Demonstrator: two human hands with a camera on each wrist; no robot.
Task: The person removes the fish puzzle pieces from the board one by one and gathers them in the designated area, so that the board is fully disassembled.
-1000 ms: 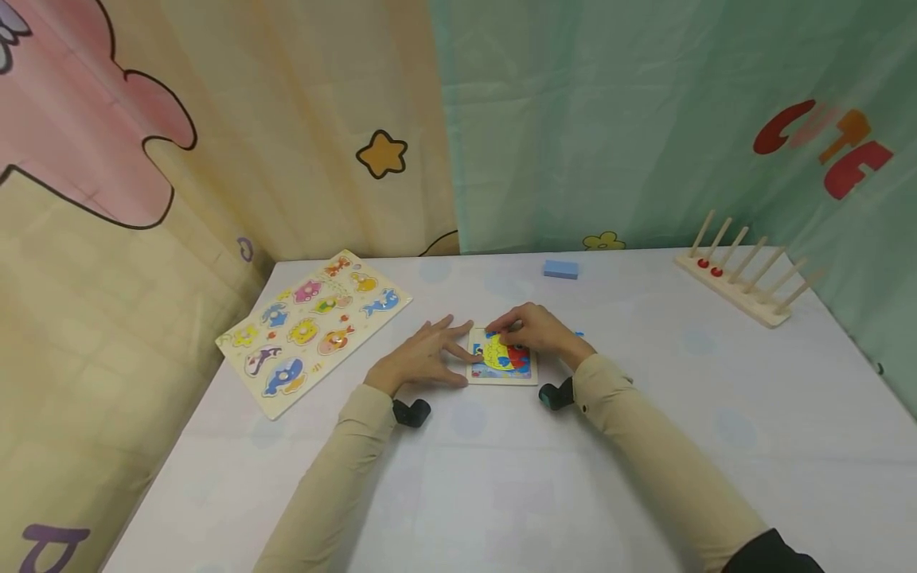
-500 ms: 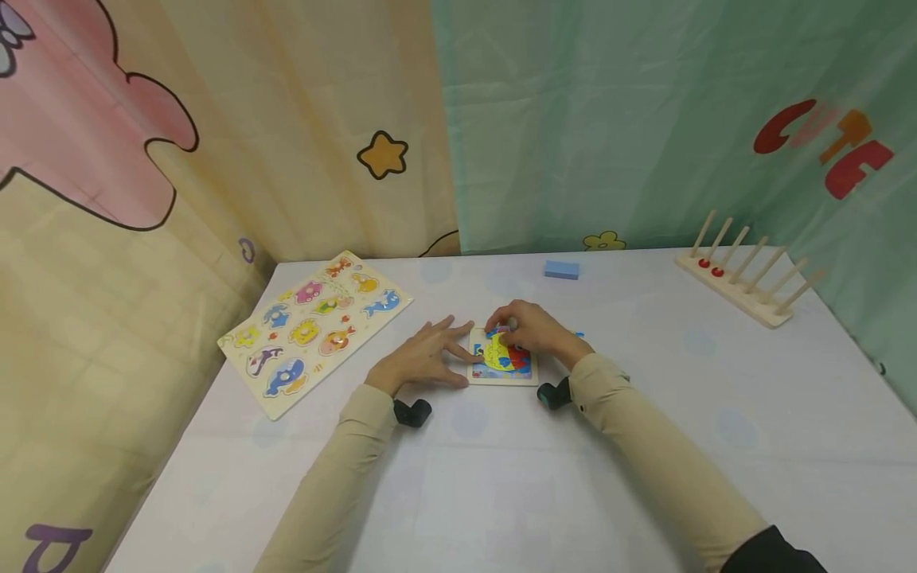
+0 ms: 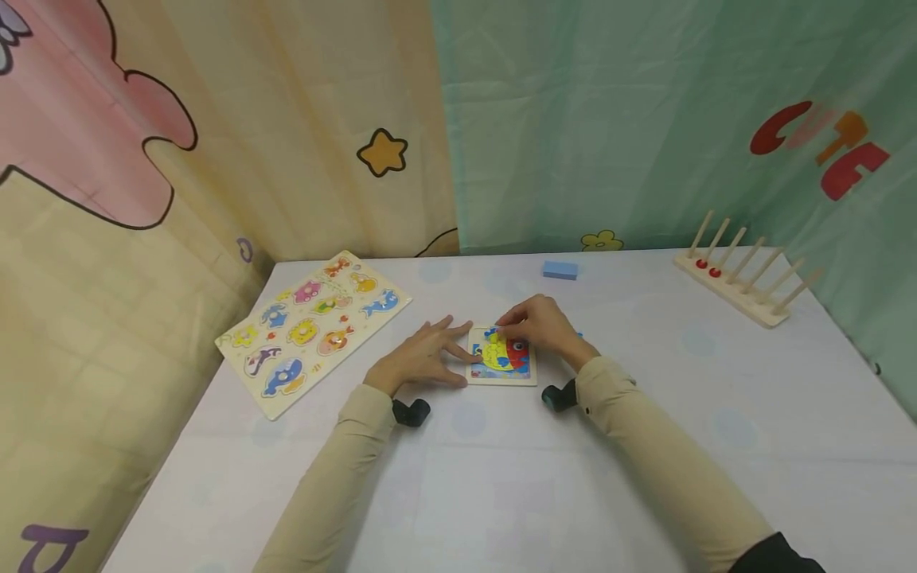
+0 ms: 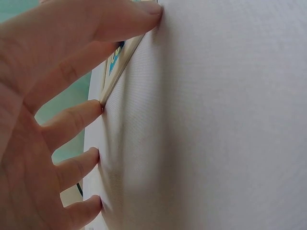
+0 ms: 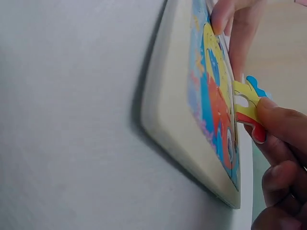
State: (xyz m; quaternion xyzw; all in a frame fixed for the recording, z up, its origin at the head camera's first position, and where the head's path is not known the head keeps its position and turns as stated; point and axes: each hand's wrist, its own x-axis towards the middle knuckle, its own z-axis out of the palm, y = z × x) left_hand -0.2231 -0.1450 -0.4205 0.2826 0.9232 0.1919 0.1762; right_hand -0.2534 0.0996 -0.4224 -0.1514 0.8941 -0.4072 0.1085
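Left hand (image 3: 420,358) spread against puzzle board (image 5: 165,98); right hand (image 3: 540,324) pinches puzzle piece (image 5: 248,111); likely fitting step; next calls for aligning, pressing flat.

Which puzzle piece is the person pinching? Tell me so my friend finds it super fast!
On the white table lies a small fish puzzle with a pale frame. Over it, the right hand's grip pinches a yellow-and-red piece. Unlike its neighbours, which lie flat inside the frame, it sticks up.
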